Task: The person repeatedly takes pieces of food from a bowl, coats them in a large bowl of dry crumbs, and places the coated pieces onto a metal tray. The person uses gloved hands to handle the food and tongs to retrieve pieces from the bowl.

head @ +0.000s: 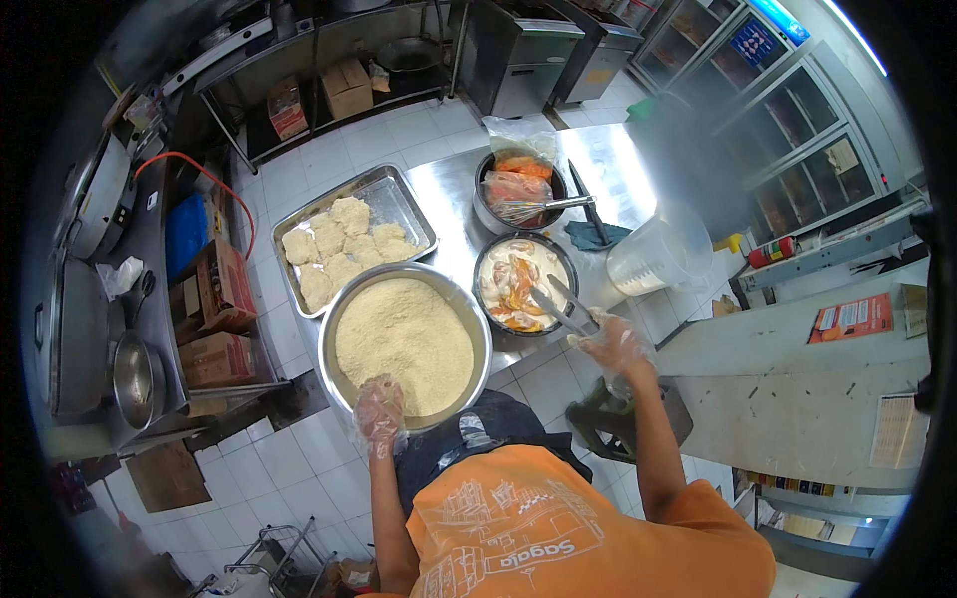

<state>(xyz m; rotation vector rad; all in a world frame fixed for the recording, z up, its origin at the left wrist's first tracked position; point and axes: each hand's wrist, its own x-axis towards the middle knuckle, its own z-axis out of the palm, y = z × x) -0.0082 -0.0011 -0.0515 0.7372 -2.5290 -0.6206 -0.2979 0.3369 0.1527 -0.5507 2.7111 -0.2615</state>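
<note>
My right hand, in a clear plastic glove, grips metal tongs. Their parted tips reach over a dark-rimmed bowl of pale batter with raw meat pieces and orange streaks in it. My left hand, gloved too, rests at the near rim of a large steel bowl with its fingers over the pale breadcrumbs; whether it grips anything is hidden. Behind that bowl, a metal tray carries several crumb-coated pieces on its left and near side.
A pot holding bagged orange food and a whisk stands farther back on the steel table. To its right are a dark cloth and a translucent measuring jug. A stool sits by my right side.
</note>
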